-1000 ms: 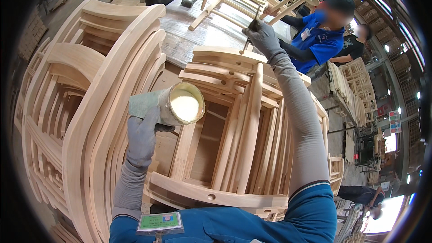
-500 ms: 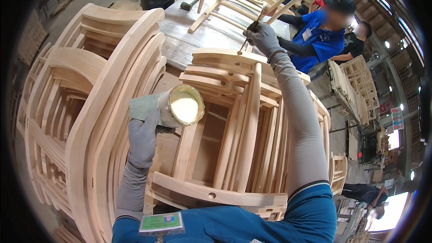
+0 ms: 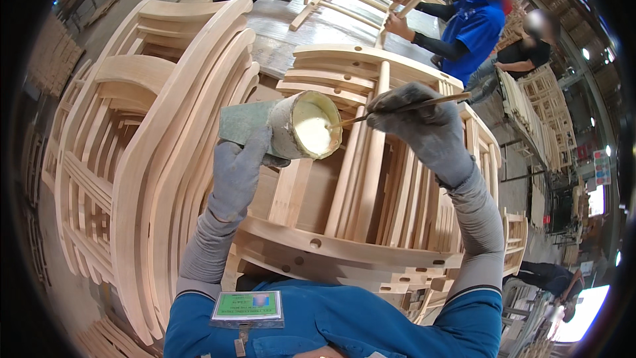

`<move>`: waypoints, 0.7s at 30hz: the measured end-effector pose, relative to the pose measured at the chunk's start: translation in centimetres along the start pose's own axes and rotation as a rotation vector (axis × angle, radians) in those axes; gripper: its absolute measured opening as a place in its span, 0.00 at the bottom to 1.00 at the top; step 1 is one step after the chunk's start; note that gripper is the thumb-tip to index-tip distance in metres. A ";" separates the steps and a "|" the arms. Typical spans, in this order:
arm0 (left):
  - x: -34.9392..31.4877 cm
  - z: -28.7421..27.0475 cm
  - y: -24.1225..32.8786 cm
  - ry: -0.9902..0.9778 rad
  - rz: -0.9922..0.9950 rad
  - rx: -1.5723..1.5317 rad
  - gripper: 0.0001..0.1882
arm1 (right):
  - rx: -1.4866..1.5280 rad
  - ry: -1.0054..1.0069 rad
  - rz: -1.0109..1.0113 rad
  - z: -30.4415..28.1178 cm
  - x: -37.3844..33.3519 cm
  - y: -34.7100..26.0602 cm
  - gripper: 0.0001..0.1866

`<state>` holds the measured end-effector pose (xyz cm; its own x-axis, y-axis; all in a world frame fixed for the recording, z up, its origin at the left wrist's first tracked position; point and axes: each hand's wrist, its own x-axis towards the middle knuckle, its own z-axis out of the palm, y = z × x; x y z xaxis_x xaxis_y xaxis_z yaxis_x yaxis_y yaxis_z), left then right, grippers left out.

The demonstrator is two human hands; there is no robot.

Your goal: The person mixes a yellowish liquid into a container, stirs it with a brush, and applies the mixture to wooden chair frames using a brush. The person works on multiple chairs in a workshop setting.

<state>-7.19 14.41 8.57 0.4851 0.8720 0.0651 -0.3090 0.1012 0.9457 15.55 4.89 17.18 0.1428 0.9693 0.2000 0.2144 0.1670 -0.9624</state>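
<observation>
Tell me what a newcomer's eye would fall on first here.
Probably the cup of pale liquid near the centre, in the gloved left grip. Just right of it, the right grip holds a thin stick with its tip at the cup's mouth. Pale wooden frames stack up along the left side.

Gloved hands [image 3: 236,182] [image 3: 430,126] curled, arms [image 3: 478,215] bent
</observation>
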 end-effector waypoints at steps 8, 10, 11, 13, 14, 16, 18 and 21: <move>-2.4 2.6 0.3 -0.096 -0.031 -0.047 0.17 | 0.733 0.139 0.231 -3.1 -4.9 2.0 0.12; -2.6 3.8 0.2 -0.129 -0.075 -0.060 0.17 | 0.819 0.200 0.321 -4.0 -6.0 3.5 0.10; -2.7 4.1 0.1 -0.132 -0.091 -0.054 0.16 | 0.791 0.277 0.349 -3.8 -6.3 3.7 0.11; -2.7 5.0 -0.2 -0.168 -0.119 -0.046 0.16 | 0.878 0.280 0.392 -4.4 -7.0 4.2 0.11; -2.6 5.3 -0.3 -0.182 -0.131 -0.031 0.17 | 0.865 0.292 0.427 -4.5 -7.2 4.0 0.11; -2.2 6.0 -0.7 -0.217 -0.151 -0.020 0.17 | 0.840 0.262 0.379 -5.4 -7.7 4.0 0.13; -1.8 6.5 -1.5 -0.239 -0.173 -0.043 0.17 | 0.800 0.320 0.418 -6.3 -7.8 4.5 0.13; -1.1 7.2 -1.8 -0.246 -0.206 -0.105 0.16 | 0.769 0.373 0.412 -9.9 -7.1 6.0 0.13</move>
<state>-1.29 9.82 9.10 0.7248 0.6879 -0.0373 -0.2602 0.3236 0.9097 25.43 -2.79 11.77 0.3936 0.8803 -0.2649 -0.5982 0.0264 -0.8009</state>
